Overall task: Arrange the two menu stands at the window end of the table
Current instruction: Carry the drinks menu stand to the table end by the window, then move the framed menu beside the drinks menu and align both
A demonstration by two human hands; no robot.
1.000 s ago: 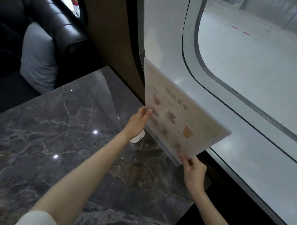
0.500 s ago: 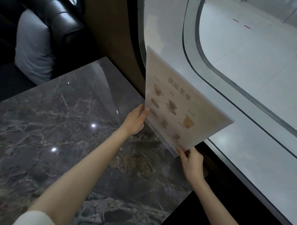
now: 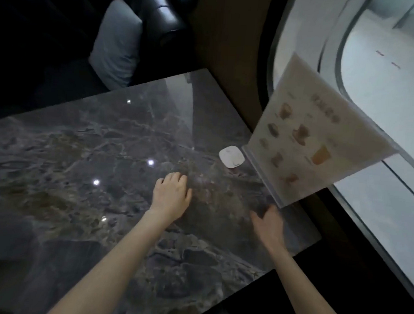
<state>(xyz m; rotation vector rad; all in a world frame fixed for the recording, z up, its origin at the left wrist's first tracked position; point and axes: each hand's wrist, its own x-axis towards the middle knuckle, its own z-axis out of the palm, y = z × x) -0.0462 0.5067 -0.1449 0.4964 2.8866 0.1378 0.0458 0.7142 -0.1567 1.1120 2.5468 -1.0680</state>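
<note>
A beige drinks menu in a clear stand [image 3: 320, 135] stands upright at the window end of the dark marble table [image 3: 83, 151], its base along the table's right edge. No hand touches it. My left hand [image 3: 172, 194] hovers over the table with fingers loosely curled, holding nothing. My right hand [image 3: 269, 225] is open just below the stand's near corner, a little apart from it. Only one menu stand is in view, and the frame is blurred.
A small white square device [image 3: 232, 156] lies on the table beside the stand's base. The curved window frame [image 3: 342, 67] runs along the right. A black leather seat [image 3: 164, 15] with a grey cushion [image 3: 115, 50] is beyond the table's far edge.
Both hands have let go of the menu stand and drawn back toward me over the table. The stand now rests on the table at the window end. The view has swung left.
</note>
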